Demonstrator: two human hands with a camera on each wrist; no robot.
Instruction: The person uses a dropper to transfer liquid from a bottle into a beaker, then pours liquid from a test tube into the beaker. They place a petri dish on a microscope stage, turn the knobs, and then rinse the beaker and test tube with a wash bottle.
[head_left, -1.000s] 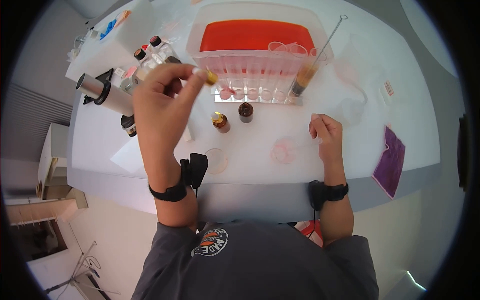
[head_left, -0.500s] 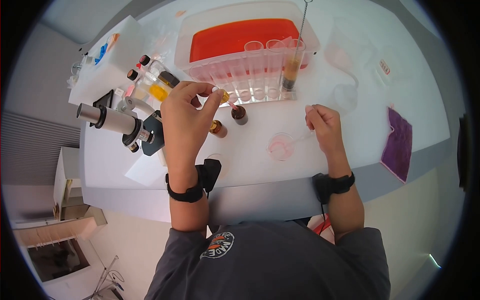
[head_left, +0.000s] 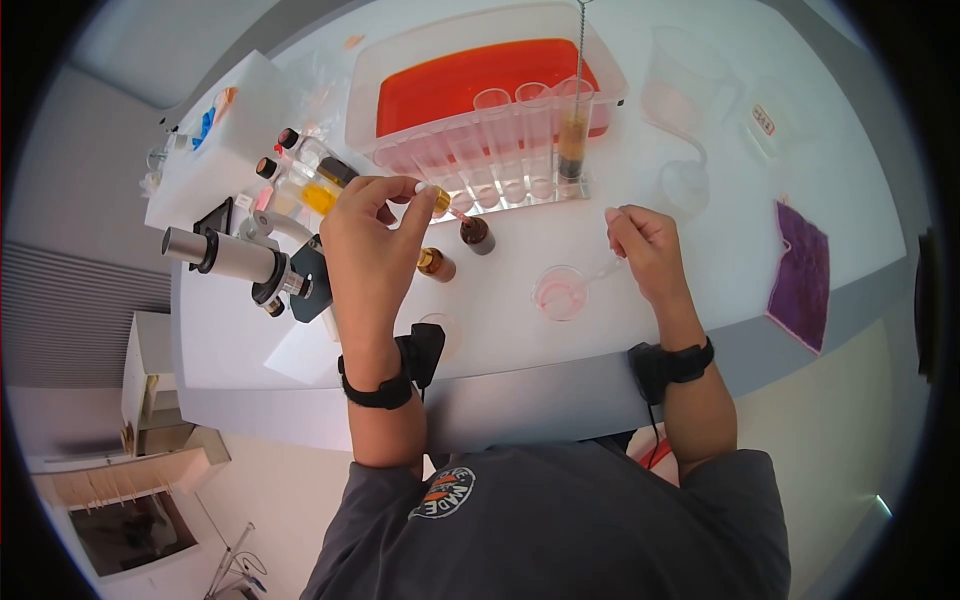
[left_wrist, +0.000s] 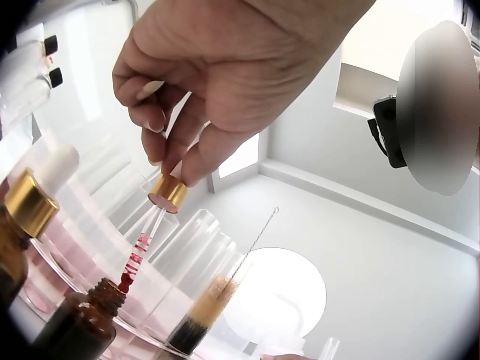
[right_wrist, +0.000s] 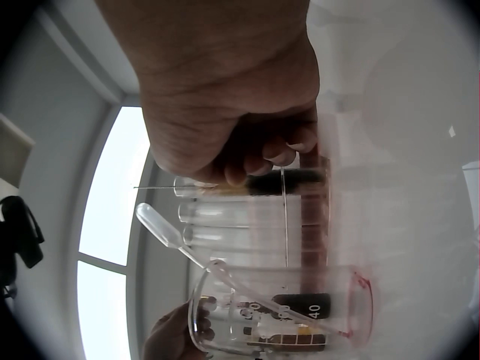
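Note:
My left hand point(head_left: 372, 240) pinches a dropper by its top, just above the gold cap point(left_wrist: 168, 193). Its glass tube, holding red liquid, slants down to the mouth of an uncapped brown bottle point(head_left: 477, 237). A second brown bottle point(head_left: 438, 266) with a gold cap and white bulb stands beside it. Loosely curled, with nothing visible in its fingers, my right hand point(head_left: 650, 255) is beside a small beaker point(head_left: 561, 293) with pink residue. A plastic pipette point(right_wrist: 157, 225) leans in that beaker, its bulb apart from the hand in the right wrist view.
Behind the bottles, a rack of clear tubes point(head_left: 510, 150) stands before a tub of red liquid point(head_left: 470, 85); one tube point(head_left: 573, 145) holds dark and tan material and a wire brush. A microscope point(head_left: 230, 258) is at left, a purple cloth point(head_left: 800, 275) at right.
The dropper in my left hand has moved down from above the tubes to the open bottle's mouth. The head view has shifted, bringing more of the microscope into sight. My right hand stays loosely curled.

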